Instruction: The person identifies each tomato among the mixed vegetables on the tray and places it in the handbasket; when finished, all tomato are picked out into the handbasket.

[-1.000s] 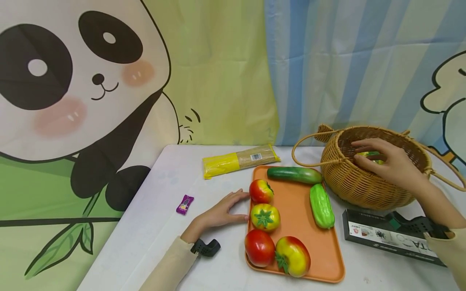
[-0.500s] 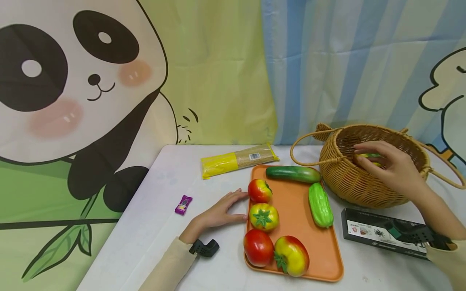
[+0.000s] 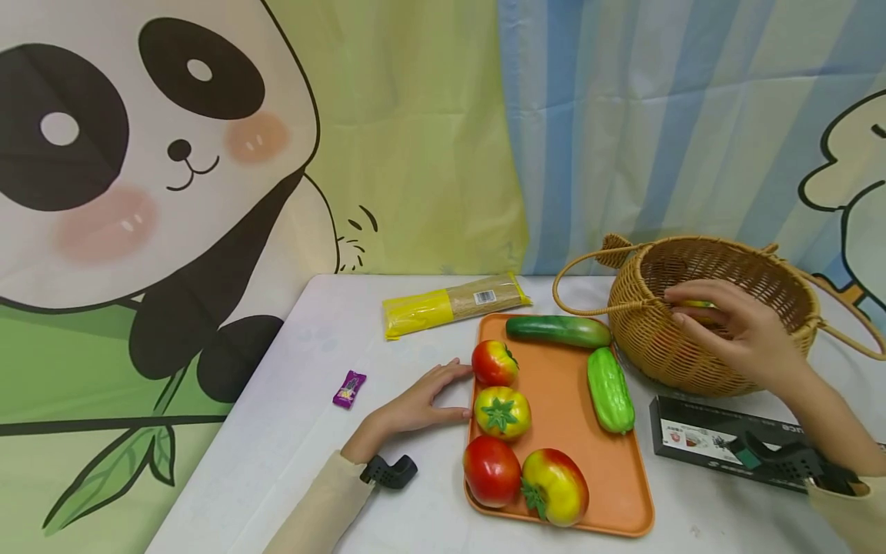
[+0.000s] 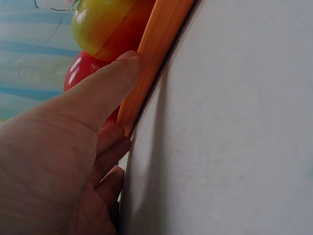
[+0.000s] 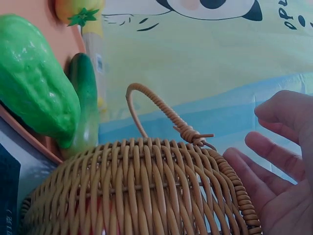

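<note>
My left hand [image 3: 425,400] rests at the left edge of the orange tray [image 3: 561,415], with thumb and fingertips touching its rim. A red-yellow tomato [image 3: 494,363] and a yellow tomato with a green leaf [image 3: 501,413] lie just inside that edge. Over the mouth of the wicker basket [image 3: 692,362] is my right hand [image 3: 741,327]. Its fingers are loosely bent with nothing between them in the right wrist view. A yellow piece [image 3: 699,305] shows behind those fingers inside the basket, and red shows through the weave.
The tray also bears a red tomato [image 3: 492,471], a red-yellow one [image 3: 556,487], a cucumber [image 3: 557,330] and a light green gourd-like vegetable [image 3: 611,391]. Around it lie a yellow noodle packet [image 3: 422,311], a purple-wrapped sweet [image 3: 349,389] and a black box [image 3: 692,438].
My right hand has let go of a yellow-green, tomato-like piece, which now shows lower in the basket behind its fingers. The left hand has stayed at the tray's edge.
</note>
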Demonstrator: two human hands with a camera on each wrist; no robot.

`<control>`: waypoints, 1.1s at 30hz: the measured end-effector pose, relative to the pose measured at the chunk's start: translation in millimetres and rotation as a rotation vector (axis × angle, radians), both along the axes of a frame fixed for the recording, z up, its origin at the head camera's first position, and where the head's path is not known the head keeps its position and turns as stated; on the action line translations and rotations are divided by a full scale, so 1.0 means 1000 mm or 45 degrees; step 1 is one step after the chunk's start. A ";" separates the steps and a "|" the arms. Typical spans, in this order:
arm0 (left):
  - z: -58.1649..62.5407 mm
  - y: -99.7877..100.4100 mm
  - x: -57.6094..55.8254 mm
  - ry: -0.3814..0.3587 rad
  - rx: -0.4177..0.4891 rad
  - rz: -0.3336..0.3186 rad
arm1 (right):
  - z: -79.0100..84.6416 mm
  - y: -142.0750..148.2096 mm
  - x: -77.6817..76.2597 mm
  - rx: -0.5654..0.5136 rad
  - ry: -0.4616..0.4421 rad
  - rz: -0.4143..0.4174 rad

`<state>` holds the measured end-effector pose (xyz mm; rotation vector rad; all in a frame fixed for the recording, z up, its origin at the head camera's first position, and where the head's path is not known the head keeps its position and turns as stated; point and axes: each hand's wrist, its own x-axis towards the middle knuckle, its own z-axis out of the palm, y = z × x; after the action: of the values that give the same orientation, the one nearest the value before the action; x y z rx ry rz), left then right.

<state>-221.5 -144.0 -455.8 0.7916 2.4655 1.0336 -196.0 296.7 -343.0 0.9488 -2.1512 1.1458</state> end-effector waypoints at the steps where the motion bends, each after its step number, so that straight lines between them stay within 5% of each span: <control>1: 0.000 0.000 0.000 0.000 0.000 0.001 | -0.001 -0.001 0.000 -0.018 0.004 0.025; 8: 0.002 0.000 0.000 0.000 0.002 0.001 | -0.005 -0.006 -0.002 -0.118 -0.037 0.189; 14: 0.000 0.000 0.001 0.003 0.009 -0.006 | -0.004 -0.014 0.002 -0.052 -0.007 0.184; 18: 0.000 0.000 0.001 0.010 0.007 -0.009 | -0.006 -0.022 0.003 -0.073 0.007 0.300; 26: 0.003 0.001 0.002 0.008 0.014 -0.018 | -0.013 -0.041 0.011 -0.008 0.037 0.351; 33: 0.001 0.000 0.001 0.008 0.004 -0.014 | -0.030 -0.056 0.011 -0.075 -0.092 0.628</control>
<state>-220.7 -143.6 -454.4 0.8097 2.4627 1.0331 -184.8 240.8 -373.4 1.4830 -1.9770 1.4784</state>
